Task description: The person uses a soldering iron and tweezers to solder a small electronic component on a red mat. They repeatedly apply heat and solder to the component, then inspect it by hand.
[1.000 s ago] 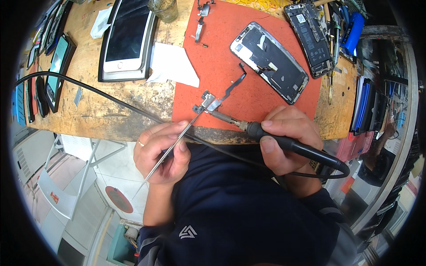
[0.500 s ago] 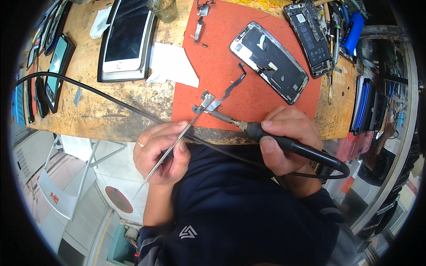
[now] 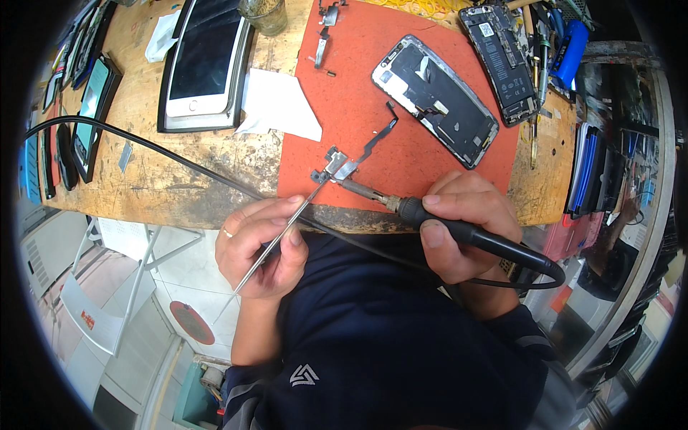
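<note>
My left hand (image 3: 261,247) pinches slim metal tweezers (image 3: 266,252) between thumb and fingers. Their upper tip meets a small phone flex cable assembly (image 3: 337,166), with silvery metal pieces at one end and a dark ribbon running up and right. From the other side, my right hand (image 3: 469,226) grips a black-handled soldering iron (image 3: 494,247). Its metal tip end reaches the lower edge of that same assembly; exact contact there is too small to make out. The assembly lies near the front of an orange-red mat (image 3: 416,183).
Beyond my hands lie a phone screen assembly (image 3: 437,100) and an opened phone body (image 3: 505,72). Small loose parts (image 3: 322,46) rest at the mat's far left. A white-framed phone (image 3: 204,64), white paper (image 3: 276,104) and a glass (image 3: 264,14) stand left. A black cord (image 3: 179,166) crosses the bench.
</note>
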